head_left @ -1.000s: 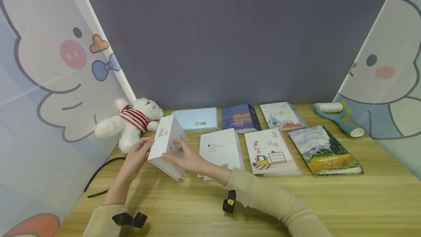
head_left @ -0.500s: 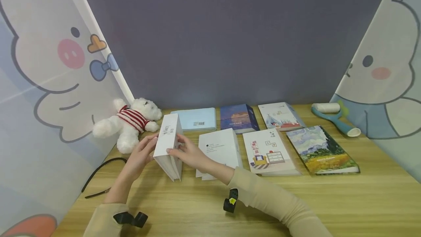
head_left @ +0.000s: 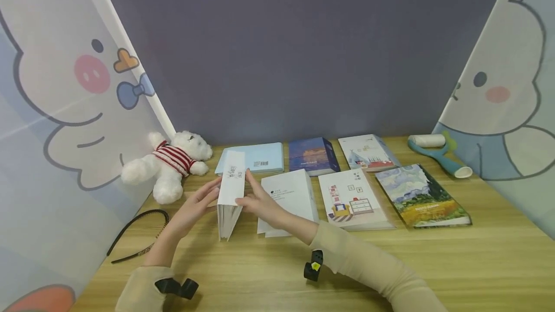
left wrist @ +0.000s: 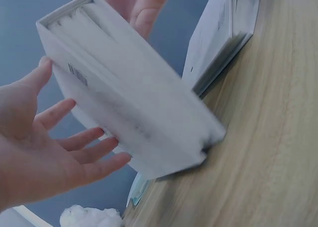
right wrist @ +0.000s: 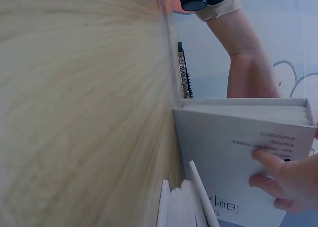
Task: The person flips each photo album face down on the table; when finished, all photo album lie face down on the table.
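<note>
A thick white photo album (head_left: 231,184) stands on the wooden table (head_left: 243,273), spine upward and covers slightly spread at the bottom. My left hand (head_left: 191,211) touches its left cover; in the left wrist view the fingers of that left hand (left wrist: 59,142) are spread and fairly straight, thumb near the cover's edge. On the opposite cover rests my right hand (head_left: 266,206), and in the right wrist view the right hand's fingertips (right wrist: 268,162) press beside printed text. Between the two hands the album is kept upright. Just right of it lies another white album (head_left: 288,196).
Behind lie a light blue album (head_left: 264,155), a dark blue album (head_left: 312,155) and an illustrated album (head_left: 368,150). Farther right are a furniture-print album (head_left: 353,201), a landscape album (head_left: 422,196) and a lint roller (head_left: 444,158). A teddy bear (head_left: 173,162) and headband (head_left: 122,231) sit left.
The white album has turned from a leftward tilt to nearly upright and shifted right, its bottom edges now slightly parted. Both hands moved right with it. The head view shifted slightly.
</note>
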{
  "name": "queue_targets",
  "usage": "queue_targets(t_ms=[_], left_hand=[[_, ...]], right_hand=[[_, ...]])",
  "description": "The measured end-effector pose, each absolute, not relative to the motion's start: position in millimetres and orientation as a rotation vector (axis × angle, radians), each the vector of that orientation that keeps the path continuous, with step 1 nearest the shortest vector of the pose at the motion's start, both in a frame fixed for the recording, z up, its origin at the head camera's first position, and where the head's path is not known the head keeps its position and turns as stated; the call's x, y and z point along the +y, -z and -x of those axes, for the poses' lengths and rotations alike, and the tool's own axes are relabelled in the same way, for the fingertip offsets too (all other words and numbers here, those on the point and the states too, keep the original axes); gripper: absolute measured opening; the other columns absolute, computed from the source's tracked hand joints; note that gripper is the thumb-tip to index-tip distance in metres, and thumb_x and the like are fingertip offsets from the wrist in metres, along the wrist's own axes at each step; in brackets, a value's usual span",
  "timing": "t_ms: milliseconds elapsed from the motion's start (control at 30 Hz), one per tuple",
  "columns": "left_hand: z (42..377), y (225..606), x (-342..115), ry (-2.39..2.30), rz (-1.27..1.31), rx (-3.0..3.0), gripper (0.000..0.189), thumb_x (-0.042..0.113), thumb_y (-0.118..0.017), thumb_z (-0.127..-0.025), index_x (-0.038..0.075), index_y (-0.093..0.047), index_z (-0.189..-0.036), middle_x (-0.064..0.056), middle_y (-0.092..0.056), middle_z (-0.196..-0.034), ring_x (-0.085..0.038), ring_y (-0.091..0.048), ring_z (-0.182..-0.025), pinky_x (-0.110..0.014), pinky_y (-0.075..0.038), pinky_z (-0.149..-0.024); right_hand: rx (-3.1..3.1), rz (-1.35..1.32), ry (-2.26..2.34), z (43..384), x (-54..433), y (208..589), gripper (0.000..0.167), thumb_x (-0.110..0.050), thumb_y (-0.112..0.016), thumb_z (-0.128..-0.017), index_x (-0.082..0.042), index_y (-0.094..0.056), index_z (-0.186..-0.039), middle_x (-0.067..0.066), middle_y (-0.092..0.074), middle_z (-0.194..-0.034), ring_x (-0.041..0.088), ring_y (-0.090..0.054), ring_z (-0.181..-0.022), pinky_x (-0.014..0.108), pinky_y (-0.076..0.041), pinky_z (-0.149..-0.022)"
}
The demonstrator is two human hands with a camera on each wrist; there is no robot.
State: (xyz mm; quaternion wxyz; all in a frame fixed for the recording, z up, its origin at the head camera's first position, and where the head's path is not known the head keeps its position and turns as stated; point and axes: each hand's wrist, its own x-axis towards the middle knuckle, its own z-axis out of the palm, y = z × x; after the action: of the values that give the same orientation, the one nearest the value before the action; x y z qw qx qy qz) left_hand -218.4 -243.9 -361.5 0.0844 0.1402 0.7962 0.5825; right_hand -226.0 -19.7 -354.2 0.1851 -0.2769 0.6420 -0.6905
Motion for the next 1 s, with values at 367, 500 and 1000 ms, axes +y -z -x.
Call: queue_targets(t_ms=[367,500,1000], left_hand=[[221.3,367.0,-243.4,-1.535,-0.292,2.449,0.056,0.036,-0.051,-0.097,0.022,-0.032,-0.148,-0.014,-0.02,-0.155,-0.042,-0.024,-0.138,-0.067,-0.025,-0.104],[223.9,365.1,-241.2,-1.468,-0.265,2.488,0.059,0.036,-0.056,-0.094,0.021,-0.035,-0.146,-0.018,-0.024,-0.153,-0.042,-0.031,-0.135,-0.058,-0.035,-0.103],[227.6,370.3,-253.7,-1.288,-0.142,2.585,0.065,0.038,-0.06,-0.091,0.006,-0.038,-0.143,-0.024,-0.023,-0.151,-0.049,-0.022,-0.135,-0.059,-0.033,-0.104]], right_hand=[[2.134,0.59,1.797,235.8,-16.6,366.1,0.079,-0.042,-0.057,-0.091,-0.01,-0.016,-0.151,0.022,-0.011,-0.152,0.036,-0.048,-0.123,0.041,-0.053,-0.089],[2.159,0.552,1.759,238.9,-14.3,369.1,0.081,-0.044,-0.058,-0.09,-0.009,-0.017,-0.151,0.02,-0.018,-0.152,0.037,-0.046,-0.126,0.045,-0.05,-0.093],[2.119,0.57,1.708,238.9,-12.4,375.0,0.071,-0.033,-0.061,-0.091,-0.011,-0.026,-0.149,0.015,-0.03,-0.15,0.033,-0.045,-0.127,0.041,-0.05,-0.094]])
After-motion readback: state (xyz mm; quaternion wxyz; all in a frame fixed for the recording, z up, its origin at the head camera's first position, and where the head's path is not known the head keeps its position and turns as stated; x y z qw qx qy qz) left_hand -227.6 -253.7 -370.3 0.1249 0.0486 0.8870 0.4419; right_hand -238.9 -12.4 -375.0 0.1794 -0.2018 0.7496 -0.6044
